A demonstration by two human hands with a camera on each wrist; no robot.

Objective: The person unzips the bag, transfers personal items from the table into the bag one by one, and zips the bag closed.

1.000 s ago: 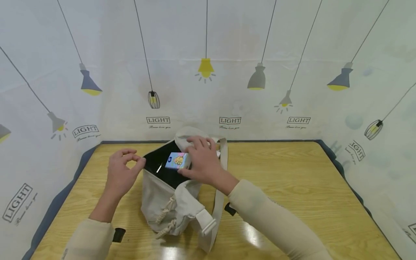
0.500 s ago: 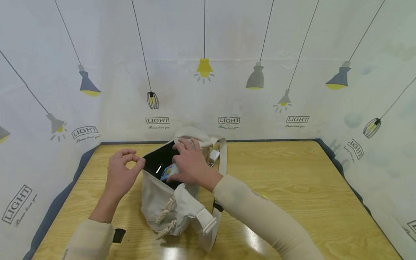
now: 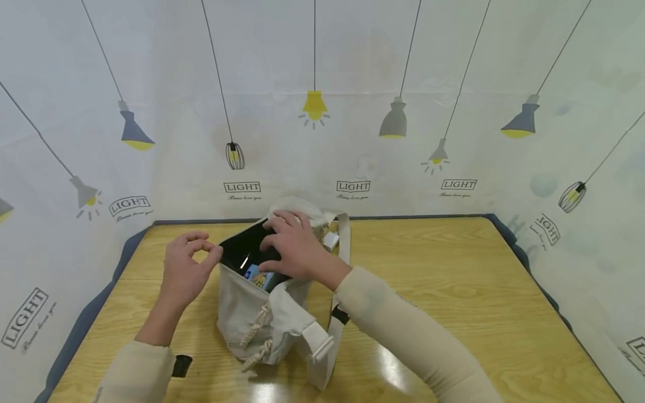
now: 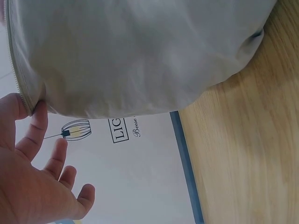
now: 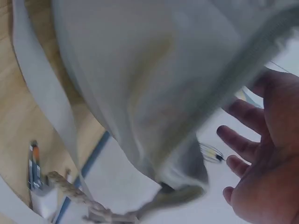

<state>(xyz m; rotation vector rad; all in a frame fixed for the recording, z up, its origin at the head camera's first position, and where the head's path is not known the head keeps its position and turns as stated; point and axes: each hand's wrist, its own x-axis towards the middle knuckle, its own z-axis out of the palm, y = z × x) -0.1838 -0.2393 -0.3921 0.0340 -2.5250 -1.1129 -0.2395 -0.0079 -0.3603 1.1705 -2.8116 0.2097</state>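
An off-white canvas bag (image 3: 242,319) stands on the wooden table with its zippered mouth spread wide, showing a black inside. My left hand (image 3: 187,268) pinches the left corner of that mouth between thumb and index finger; the left wrist view shows the zipper edge (image 4: 21,88) in this hold. Inside the bag, near its front edge, lies a small blue printed pack (image 3: 259,276) with a yellow cartoon figure. Just above it my right hand (image 3: 297,246) hovers over the mouth, fingers spread and loosely bent around nothing. The bag's bottom is hidden.
A wide strap (image 3: 322,358) with a buckle hangs down the bag's right side, and knotted cords (image 3: 258,355) dangle in front. Behind the right hand a small white object (image 3: 330,240) sits beside the bag. A printed backdrop (image 3: 282,140) encloses the table's back and sides.
The right hand has carried the pack down and left into the bag and let go of it. The left hand has kept its pinch on the corner.
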